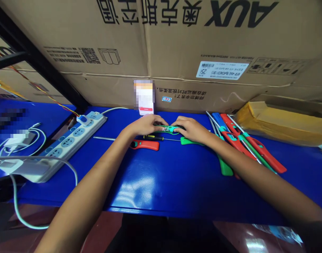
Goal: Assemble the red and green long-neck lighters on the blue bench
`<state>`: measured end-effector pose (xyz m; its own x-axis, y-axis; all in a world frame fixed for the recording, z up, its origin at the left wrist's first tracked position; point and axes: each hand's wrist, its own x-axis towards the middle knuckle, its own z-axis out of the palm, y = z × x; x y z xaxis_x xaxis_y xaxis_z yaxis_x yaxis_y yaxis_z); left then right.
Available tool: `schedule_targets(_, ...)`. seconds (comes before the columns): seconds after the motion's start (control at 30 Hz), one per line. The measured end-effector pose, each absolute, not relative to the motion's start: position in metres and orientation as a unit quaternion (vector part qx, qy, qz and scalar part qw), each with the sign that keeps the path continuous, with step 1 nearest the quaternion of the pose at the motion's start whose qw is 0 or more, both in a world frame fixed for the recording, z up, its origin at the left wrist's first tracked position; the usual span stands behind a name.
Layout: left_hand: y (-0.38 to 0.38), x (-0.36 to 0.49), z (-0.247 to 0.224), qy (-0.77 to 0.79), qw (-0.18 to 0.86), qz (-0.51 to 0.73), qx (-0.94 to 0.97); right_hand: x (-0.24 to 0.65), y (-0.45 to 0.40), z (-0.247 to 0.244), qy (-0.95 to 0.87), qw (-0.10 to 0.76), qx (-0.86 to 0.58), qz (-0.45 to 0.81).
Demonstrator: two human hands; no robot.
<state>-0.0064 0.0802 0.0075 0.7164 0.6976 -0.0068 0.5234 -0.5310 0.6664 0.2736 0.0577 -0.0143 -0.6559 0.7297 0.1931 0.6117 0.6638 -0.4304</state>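
Note:
Both hands meet over the back middle of the table. My left hand [146, 123] pinches one end of a green lighter casing [169, 129], and my right hand [191, 127] grips its other end. The casing's inside shows small metal and light green parts, too small to name. Just in front lies a thin screwdriver [159, 138] with a black and yellow handle. Another green casing piece [187, 141] rests below my right hand, partly covered by it. Under my left wrist is a red long-necked lighter [147, 144], its metal tube pointing left.
Several red, green and blue long lighters [241, 144] lie on the right, partly behind my right forearm. A power strip [71, 140] with cables is at left. A phone [146, 100] leans against a large cardboard box [118, 80]. A yellow-taped box [282, 123] stands back right.

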Motion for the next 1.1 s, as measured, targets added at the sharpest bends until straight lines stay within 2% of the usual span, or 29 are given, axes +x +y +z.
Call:
schedule_targets(0.33, 0.0784, -0.0037, 0.0071, 0.343, 0.297, 0.139, 0.88, 0.2747, 0.0577, -0.0128, -0.893, 0.184, -0.371, 0.178)
schedule_targets(0.57, 0.0772, -0.0006, 0.0045, 0.363, 0.348, 0.158, 0.85, 0.2772, 0.0639, -0.0118, -0.889, 0.195, -0.365, 0.196)
schedule_targets(0.87, 0.0757, -0.0019, 0.0097, 0.367, 0.354, 0.148, 0.848, 0.2801, 0.0651, -0.0051, -0.884, 0.19, -0.361, 0.229)
schedule_targets(1.1, 0.078, -0.0067, 0.0128, 0.355, 0.313, 0.131, 0.871, 0.2788, 0.0646, -0.0044, -0.884, 0.195, -0.363, 0.221)
